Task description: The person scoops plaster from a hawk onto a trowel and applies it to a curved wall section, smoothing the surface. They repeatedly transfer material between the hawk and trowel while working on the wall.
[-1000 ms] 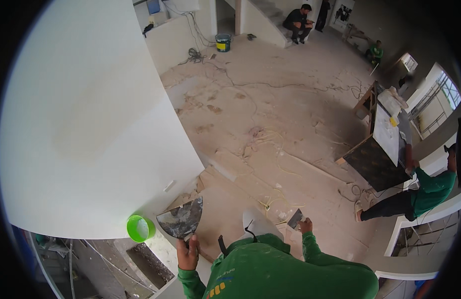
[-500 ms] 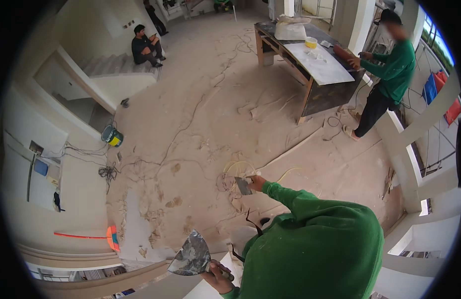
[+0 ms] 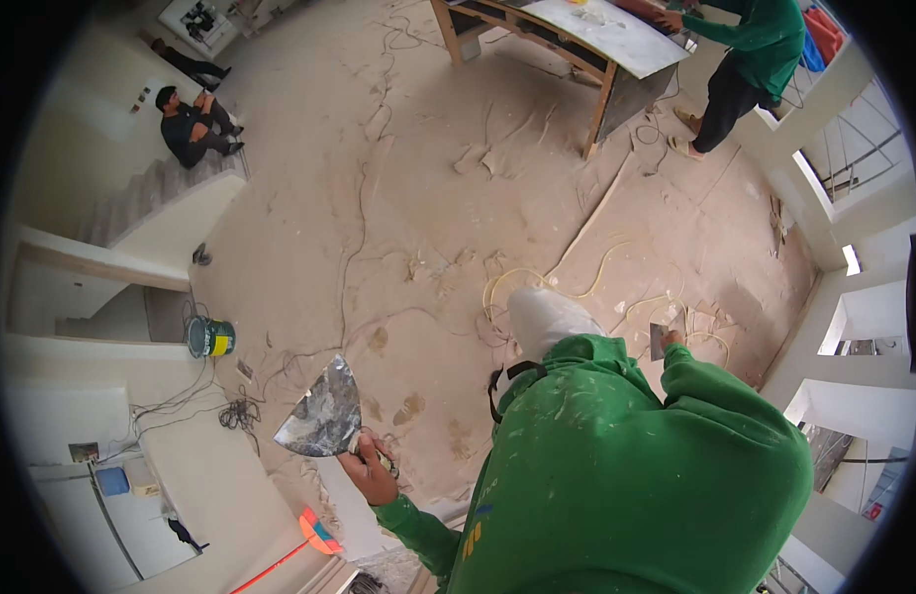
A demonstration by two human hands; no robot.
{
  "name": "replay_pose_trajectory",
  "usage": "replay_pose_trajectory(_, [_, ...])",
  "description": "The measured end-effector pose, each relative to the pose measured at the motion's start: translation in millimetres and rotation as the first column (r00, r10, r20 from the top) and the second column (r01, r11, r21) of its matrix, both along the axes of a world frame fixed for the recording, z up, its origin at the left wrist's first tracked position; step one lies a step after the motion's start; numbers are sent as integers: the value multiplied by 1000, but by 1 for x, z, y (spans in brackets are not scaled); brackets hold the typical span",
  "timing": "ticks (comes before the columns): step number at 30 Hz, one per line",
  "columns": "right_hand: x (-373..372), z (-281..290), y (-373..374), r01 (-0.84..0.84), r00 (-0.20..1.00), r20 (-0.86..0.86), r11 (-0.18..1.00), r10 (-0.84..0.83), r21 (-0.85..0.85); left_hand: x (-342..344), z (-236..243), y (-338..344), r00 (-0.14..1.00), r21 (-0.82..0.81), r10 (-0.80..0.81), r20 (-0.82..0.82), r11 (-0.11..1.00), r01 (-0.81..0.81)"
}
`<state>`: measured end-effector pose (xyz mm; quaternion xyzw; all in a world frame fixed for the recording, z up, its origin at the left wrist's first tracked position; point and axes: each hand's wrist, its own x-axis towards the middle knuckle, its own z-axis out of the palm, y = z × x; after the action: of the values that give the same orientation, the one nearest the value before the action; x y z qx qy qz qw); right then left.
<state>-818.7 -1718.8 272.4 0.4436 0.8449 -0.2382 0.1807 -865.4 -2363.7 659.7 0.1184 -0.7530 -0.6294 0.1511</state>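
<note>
So the left hand [image 3: 373, 473] is up off a bent arm, green sleeve [image 3: 418, 533] angling up and left from the lower edge, fingers and thumb wrapped round the handle of a wide, fan-shaped metal scraper with a smeared grey blade [image 3: 324, 411]. That one's long axis runs from lower right at the grip to upper left, flared edge facing up-left, all of it held above the dusty pinkish-brown floor [image 3: 458, 228].

The right hand [image 3: 673, 340] is way out to the other side, elbow bent, forearm reaching forward and a bit inward. It's gripping a smaller, dark grey flat-bladed scraper [image 3: 658, 342]. Blade sits just left of the knuckles, pointing left, its edge standing roughly up and down in view. Handle's mostly hidden by the hand, so can't tell its axis or the exact finger placement.
</note>
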Motion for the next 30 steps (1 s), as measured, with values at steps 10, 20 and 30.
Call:
replay_pose_trajectory(10, [2, 27, -145, 449, 884, 263, 859, -386, -247, -221, -5, 25, 965, 193, -261, 33, 949, 250])
replay_pose_trajectory(20, [-464, 24, 66, 138, 805, -532, 955, -262, -262, -477, -27, 217, 811, 317, -576, 106, 792, 521])
replay_pose_trajectory(30, [-869, 321, 170, -253, 766, -388, 795, 513, 552, -674, 22, 291, 784, 286, -620, 40, 759, 585])
